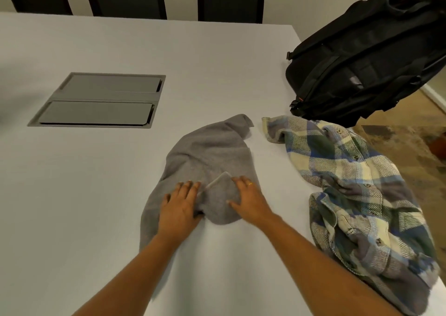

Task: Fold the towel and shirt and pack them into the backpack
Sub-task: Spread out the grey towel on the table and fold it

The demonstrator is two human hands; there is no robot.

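Spreading out the grey towel (207,156) looks to be the step in hand: it lies crumpled near the middle of the table (101,195), unfolded. The left hand (179,207) rests flat on it with the fingers straight. The right hand (248,199) lies just beside it at 3 o'clock, thumb spread, a white tag (217,182) between the two; whether its fingertips nip the cloth I cannot tell. The next move likely calls for drawing the hands apart to smooth the cloth and find its corners before any fold. Counted: one towel, one plaid shirt (357,190) heaped at 3 o'clock of the towel, one black backpack (362,62) at 1 o'clock touching the shirt's far edge, and one grey hatch (96,100) with two lids at 10 o'clock.
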